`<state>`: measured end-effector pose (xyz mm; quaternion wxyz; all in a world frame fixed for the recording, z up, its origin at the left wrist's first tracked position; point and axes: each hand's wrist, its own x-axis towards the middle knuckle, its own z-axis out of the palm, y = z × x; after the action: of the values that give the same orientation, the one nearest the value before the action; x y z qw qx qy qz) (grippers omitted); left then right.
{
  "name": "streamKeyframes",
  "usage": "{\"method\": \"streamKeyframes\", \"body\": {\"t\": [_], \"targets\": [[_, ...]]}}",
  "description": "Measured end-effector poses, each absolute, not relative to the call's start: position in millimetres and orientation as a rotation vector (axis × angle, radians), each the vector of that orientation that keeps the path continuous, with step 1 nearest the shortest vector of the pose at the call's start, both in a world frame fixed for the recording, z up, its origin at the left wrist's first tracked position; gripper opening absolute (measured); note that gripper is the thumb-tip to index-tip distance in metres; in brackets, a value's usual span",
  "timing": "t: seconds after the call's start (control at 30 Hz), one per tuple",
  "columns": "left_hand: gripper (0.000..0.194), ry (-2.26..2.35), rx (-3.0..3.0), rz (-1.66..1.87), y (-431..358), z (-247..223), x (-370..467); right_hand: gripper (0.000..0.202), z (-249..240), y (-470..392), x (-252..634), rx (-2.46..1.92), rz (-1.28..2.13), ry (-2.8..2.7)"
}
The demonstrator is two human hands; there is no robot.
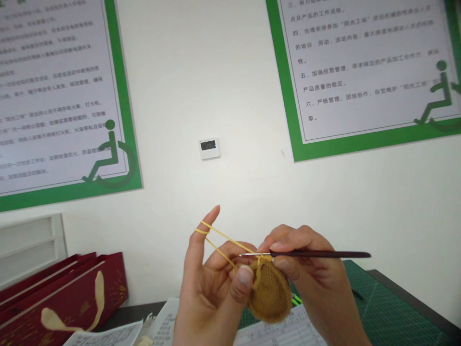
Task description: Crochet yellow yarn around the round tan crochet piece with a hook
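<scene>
A round mustard-yellow crocheted piece (271, 293) hangs between my two hands, just above the table. My left hand (216, 288) pinches its left edge between thumb and fingers, with the index finger raised and yellow yarn (224, 235) looped around it. The yarn runs down to the top of the piece. In my right hand (311, 269) is a crochet hook (320, 253) with a dark handle, held nearly level between thumb and fingers. Its metal tip points left, at the piece's upper edge.
Dark red gift bags (72, 298) stand at the lower left. Printed papers (284, 329) and a green cutting mat (389, 302) lie on the table below my hands. Two green-framed posters and a small white wall panel (209, 149) are on the wall ahead.
</scene>
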<state>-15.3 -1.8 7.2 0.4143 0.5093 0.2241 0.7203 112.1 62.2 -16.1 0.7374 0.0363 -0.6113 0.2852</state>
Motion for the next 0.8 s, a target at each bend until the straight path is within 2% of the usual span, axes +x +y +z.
{"method": "streamKeyframes", "body": {"t": [0.07,0.23,0.43,0.5,0.57,0.63,0.73,0.8], "targets": [[0.08,0.562,1.238,1.808,-0.3,7.3,-15.6,0.009,-16.2,63.3,112.2,0.082,0.607,-1.365],[0.101,0.594,1.247,1.82,2.8,7.7,-11.3,0.01,-13.2,64.6,115.3,0.066,0.385,-1.443],[0.101,0.601,1.182,1.885,1.8,6.0,-6.4,0.03,-17.0,57.1,119.6,-0.08,-0.503,-1.426],[0.1,0.551,1.101,1.796,4.7,4.7,-7.5,0.03,-21.9,56.4,116.4,-0.111,-0.585,-1.269],[0.096,0.485,1.024,1.687,8.7,3.7,-9.0,0.025,-25.6,58.2,111.3,-0.029,-0.392,-1.276],[0.095,0.413,0.995,1.609,11.5,3.5,-10.0,0.019,-26.9,61.3,105.1,0.065,-0.021,-1.312],[0.107,0.326,1.048,1.573,10.5,4.8,-10.5,0.005,-25.7,63.7,96.9,0.142,0.467,-1.248],[0.116,0.312,1.104,1.556,7.6,6.0,-11.7,0.008,-24.1,62.4,94.3,0.173,0.599,-1.163]]}}
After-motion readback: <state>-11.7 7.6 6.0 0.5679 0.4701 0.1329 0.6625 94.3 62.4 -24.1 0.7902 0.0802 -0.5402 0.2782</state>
